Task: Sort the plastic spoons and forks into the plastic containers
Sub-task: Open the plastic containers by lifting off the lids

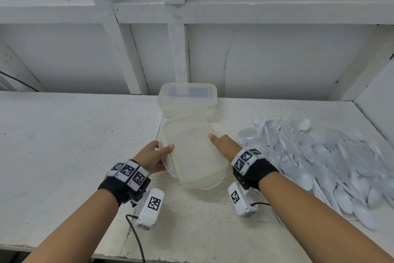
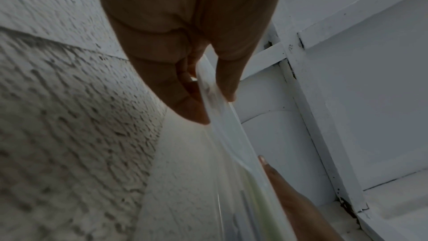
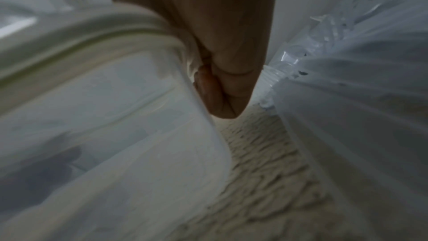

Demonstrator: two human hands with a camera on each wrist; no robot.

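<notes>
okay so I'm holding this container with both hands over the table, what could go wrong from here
1. The near container is tilted and held only at its edges: the left hand pinches the rim and the right hand holds the opposite side, so it might slip.
2. It touches or overlaps the far container and could knock it.
3. The cutlery pile lies close beside your right hand; a sideways swing could scatter it.

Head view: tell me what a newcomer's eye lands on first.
The near container at the centre, tilted and held between the left hand and the right hand, stands out first. Behind it a second container with its lid on sits by the wall. At the right lies a big heap of white plastic cutlery on the table.
</notes>
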